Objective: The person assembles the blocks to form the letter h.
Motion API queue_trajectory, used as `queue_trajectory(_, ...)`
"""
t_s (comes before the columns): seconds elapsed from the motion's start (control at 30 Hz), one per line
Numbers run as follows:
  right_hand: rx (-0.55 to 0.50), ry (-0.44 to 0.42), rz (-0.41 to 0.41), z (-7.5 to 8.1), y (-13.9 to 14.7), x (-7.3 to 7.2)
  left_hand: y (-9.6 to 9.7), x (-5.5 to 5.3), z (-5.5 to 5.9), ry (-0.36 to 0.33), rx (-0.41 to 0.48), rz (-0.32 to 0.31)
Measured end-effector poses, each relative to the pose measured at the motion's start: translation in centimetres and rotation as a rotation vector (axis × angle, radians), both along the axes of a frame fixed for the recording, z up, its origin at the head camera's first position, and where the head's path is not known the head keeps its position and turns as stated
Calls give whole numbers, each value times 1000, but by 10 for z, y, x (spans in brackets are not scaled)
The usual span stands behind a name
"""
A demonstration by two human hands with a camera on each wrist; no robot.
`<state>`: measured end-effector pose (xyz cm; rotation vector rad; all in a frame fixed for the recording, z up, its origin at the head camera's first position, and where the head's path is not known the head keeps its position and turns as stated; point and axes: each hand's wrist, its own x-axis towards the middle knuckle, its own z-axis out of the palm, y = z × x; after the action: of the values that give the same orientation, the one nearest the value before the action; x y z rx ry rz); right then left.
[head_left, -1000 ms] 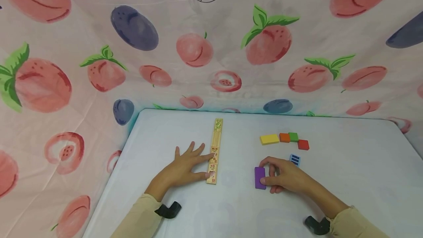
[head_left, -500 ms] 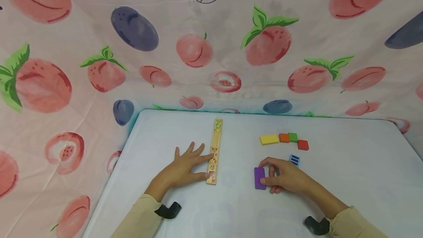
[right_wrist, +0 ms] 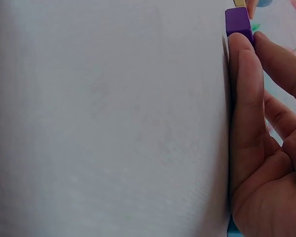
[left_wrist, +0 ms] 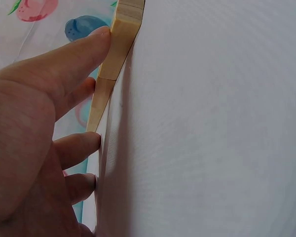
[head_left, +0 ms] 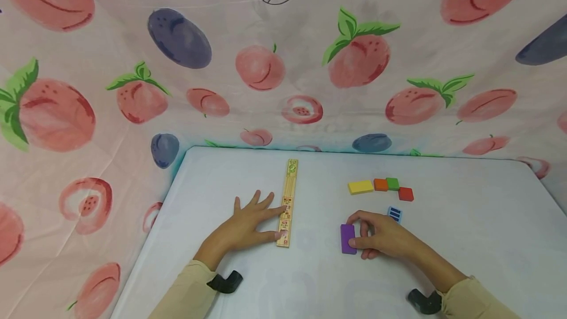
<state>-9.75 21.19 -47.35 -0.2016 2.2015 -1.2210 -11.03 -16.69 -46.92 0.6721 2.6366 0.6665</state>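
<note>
A long, narrow wooden strip [head_left: 290, 176] with printed markings lies lengthwise left of the table's middle. My left hand [head_left: 249, 224] rests beside it with fingers spread, its thumb and index fingertip on the strip's near half. The left wrist view shows the thumb against the strip's wooden side [left_wrist: 119, 47], where a seam crosses it. To the right, a purple rectangular block [head_left: 347, 239] lies on the table. My right hand [head_left: 385, 234] pinches this block, index finger at its far end and thumb on its right edge. The purple block [right_wrist: 238, 20] shows beyond the fingertips in the right wrist view.
Behind the right hand lie a yellow block [head_left: 361, 187], an orange block [head_left: 380, 184], a green block [head_left: 393, 184] and a red block [head_left: 406, 194]. A blue piece with dark bars [head_left: 395, 214] is partly covered by the right hand. A fruit-print cloth [head_left: 310, 63] hangs behind the white table [head_left: 310, 284].
</note>
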Motion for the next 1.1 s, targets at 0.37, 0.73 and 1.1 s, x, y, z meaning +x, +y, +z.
queue_trajectory(0.37,-3,-6,-4,1,0,0,0,0,2,-6,-6,6)
queue_trajectory(0.73,-11,-13,-7,1,0,0,1,1,1,-13,9,13)
queue_trajectory(1.1,-14,-18,-1,0,1,0,0,0,0,-4,-1,8)
